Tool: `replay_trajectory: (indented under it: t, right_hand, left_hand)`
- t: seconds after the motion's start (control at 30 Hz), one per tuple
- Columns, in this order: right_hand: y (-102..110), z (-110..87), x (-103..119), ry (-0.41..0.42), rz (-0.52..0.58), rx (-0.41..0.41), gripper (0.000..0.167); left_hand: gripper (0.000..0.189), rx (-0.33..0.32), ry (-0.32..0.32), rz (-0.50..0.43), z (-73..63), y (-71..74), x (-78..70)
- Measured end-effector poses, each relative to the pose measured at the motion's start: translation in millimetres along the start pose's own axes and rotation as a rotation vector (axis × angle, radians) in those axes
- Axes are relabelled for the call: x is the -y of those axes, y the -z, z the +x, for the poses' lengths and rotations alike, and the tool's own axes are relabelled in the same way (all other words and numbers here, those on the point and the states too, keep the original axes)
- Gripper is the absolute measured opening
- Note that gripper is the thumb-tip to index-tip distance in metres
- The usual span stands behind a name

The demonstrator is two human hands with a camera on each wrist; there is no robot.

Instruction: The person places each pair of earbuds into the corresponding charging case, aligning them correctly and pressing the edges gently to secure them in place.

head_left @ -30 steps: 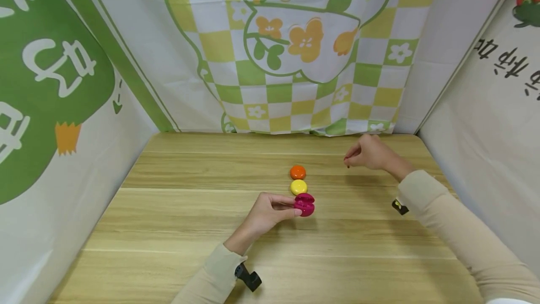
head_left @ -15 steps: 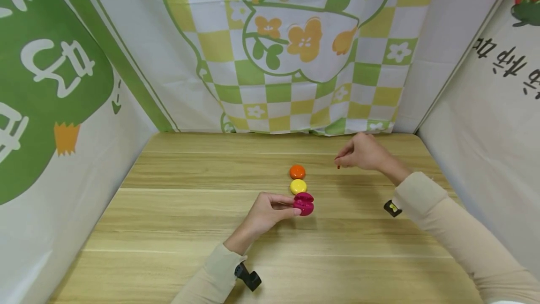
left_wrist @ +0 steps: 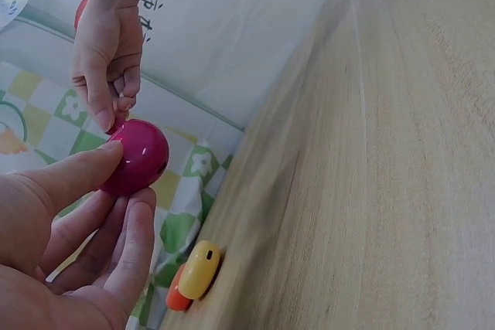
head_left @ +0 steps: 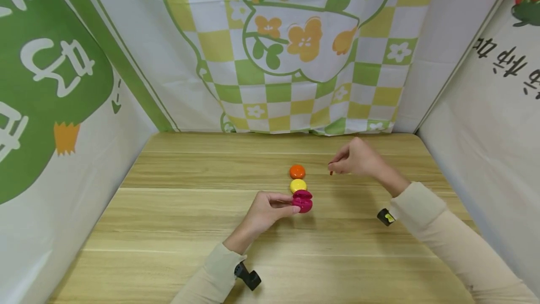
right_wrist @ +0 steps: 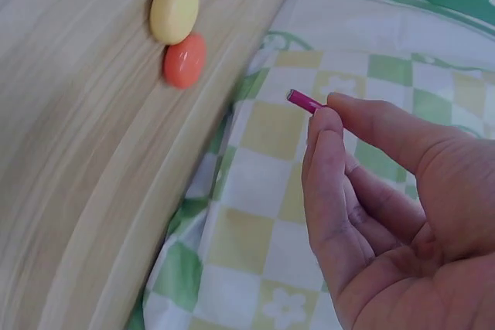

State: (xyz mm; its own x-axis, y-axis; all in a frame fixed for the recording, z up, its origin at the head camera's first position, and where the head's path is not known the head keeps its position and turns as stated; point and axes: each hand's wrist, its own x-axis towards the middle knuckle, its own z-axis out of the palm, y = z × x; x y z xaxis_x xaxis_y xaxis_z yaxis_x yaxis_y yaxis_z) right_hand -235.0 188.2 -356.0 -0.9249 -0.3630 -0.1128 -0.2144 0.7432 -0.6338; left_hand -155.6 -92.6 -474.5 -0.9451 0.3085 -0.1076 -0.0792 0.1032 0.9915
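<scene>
My left hand [head_left: 260, 215] holds a round magenta earbud case [head_left: 302, 202] from its left side, thumb below and fingers behind. The lid stands up, and the inside faces me. In the left wrist view, the glossy outside of the case [left_wrist: 141, 158] shows, with a small dark port at its edge. Between thumb and forefinger, my right hand [head_left: 356, 158] pinches a magenta earbud [right_wrist: 303, 101]. Its stem sticks out past the fingertips, while its head is hidden by them. That hand is above the table, to the right of the case and farther back.
A yellow earbud case [head_left: 298, 185] and an orange one [head_left: 297, 171] lie closed on the wooden table [head_left: 190, 219], one behind the other, just beyond the magenta case. A checked cloth [head_left: 280, 93] hangs at the table's back edge, and printed sheets line both sides.
My right hand has moved left and slightly nearer to me, bringing the earbud closer to the magenta case. The left hand and its case have shifted slightly away from me.
</scene>
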Motion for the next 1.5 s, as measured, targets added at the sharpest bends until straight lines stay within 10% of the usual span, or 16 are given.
replay_trajectory:
  t: [0.77, 1.5]
  right_hand:
    - [-51, -24.4, 22, -0.02, 0.216, 0.026, 0.014]
    - [-83, -26.5, 30, -0.04, 0.209, -0.123, 0.016]
  left_hand:
    - [0.034, -0.015, -0.029, -0.029, 1.2, -0.1, -0.1]
    - [0.025, -0.052, -0.034, -0.061, 1.0, -1.6, -0.6]
